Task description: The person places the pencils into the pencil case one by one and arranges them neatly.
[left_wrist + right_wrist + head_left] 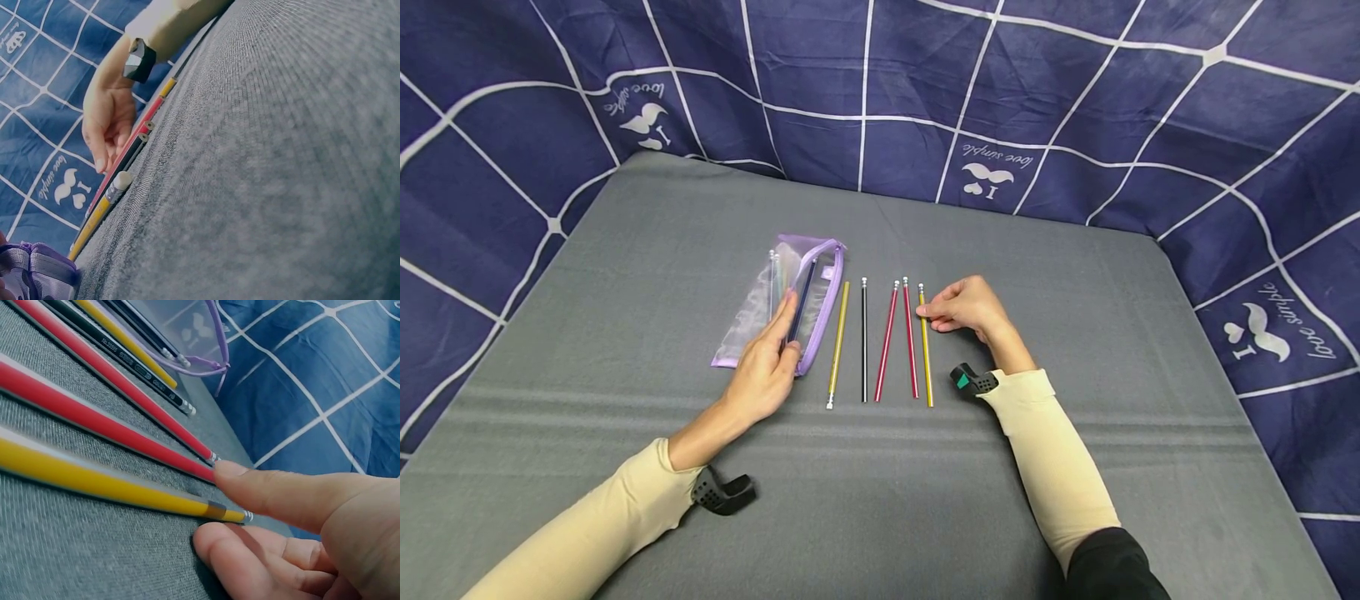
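Note:
A clear pencil case with purple trim lies left of centre, with dark pencils inside. My left hand rests on it, fingers extended across its top and thumb near the zipped edge. To its right lie a yellow pencil, eraser end toward me, a black pencil, and two red pencils, left and right. My right hand is at the upper end of the rightmost yellow pencil. Its thumb and fingers are on either side of that pencil, with a gap showing between them in the right wrist view.
The pencils and case lie on a grey cloth-covered table. A dark blue curtain with white grid lines hangs behind and along both sides. A black strap device sits on each wrist.

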`<state>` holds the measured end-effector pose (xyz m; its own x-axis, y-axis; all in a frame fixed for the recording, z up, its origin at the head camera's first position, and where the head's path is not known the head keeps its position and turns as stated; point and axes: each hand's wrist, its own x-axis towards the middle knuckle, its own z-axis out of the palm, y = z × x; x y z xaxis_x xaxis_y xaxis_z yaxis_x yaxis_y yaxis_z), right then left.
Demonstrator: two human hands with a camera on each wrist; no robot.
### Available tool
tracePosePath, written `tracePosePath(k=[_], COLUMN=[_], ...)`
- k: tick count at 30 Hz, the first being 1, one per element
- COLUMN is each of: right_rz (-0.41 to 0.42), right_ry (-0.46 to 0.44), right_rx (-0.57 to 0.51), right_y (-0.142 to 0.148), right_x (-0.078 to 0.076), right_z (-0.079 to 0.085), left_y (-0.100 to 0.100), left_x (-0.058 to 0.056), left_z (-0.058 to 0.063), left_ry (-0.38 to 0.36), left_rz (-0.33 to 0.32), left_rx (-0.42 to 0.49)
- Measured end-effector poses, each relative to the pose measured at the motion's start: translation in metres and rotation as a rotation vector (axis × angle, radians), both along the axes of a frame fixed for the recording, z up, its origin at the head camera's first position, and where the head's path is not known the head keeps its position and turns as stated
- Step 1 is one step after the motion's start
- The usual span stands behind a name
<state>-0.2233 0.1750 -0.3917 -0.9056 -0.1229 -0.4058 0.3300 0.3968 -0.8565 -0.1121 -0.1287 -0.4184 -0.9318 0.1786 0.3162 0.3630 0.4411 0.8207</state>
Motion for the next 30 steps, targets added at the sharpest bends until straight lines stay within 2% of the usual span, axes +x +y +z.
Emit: tracePosePath(k=[9,30], right_rz=[0.031,0.045], right_ry=[-0.037,-0.034], right_rx=[0.06,0.004], right_y=[-0.0043,-0.0033], right_x=[0.0022,0.0008], right_z=[0.0029,0.0025], left_y=[0.0,-0.001], left_x=[0.0005,0.0], left_z=[0.0002,-0.0005], left_ry=[-0.005,-0.005], left_rz=[0.004,0.0], left_rx=[-0.002,-0.001])
